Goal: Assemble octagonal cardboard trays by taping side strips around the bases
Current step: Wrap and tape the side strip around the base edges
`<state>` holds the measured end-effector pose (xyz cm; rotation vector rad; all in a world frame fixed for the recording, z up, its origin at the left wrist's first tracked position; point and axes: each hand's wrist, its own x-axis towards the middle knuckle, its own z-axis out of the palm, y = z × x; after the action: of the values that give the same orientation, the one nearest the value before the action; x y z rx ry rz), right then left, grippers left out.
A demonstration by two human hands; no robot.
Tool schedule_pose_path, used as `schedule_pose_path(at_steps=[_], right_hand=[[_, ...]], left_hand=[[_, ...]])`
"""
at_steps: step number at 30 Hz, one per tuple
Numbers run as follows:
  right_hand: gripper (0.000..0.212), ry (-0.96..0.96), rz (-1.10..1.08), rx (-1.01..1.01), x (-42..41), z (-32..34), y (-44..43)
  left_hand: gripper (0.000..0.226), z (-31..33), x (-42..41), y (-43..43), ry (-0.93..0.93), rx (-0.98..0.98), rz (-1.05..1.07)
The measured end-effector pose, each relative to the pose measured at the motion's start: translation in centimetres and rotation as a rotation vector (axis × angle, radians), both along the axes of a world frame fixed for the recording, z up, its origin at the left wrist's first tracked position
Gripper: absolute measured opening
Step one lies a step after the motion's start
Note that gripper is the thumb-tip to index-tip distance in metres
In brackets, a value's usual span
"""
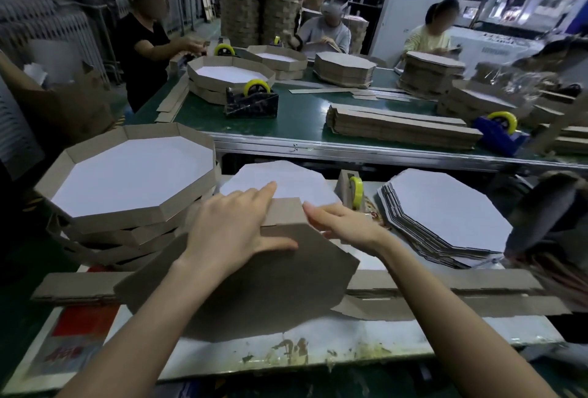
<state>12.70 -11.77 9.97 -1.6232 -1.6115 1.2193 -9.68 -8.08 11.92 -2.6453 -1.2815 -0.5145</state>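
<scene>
Pressing down with the straight fingers [257, 195] of the left hand [229, 225] on a side strip [284, 211] set against the tilted brown base [254, 286], touching the strip's end with the stretched fingers [313, 209] of the right hand [346, 225], above the white table [413, 330], between stacked trays [127, 181] and stacked bases [445, 206].

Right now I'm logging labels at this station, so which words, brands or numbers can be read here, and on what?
No text reads clearly enough to quote.
Red printed sheet on the workbench: large red characters, too blurred to read.
White machine panel at the back right: a dark row of marks, too small to read.
</scene>
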Motion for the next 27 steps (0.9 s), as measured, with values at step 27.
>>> schedule_pose_path(at_steps=[27], right_hand=[[0.008,-0.140,0.110,0.277,-0.5,4.7,0.3]], left_hand=[[0.074,-2.2,-1.8,-1.5,-0.443,-0.183,-0.172]])
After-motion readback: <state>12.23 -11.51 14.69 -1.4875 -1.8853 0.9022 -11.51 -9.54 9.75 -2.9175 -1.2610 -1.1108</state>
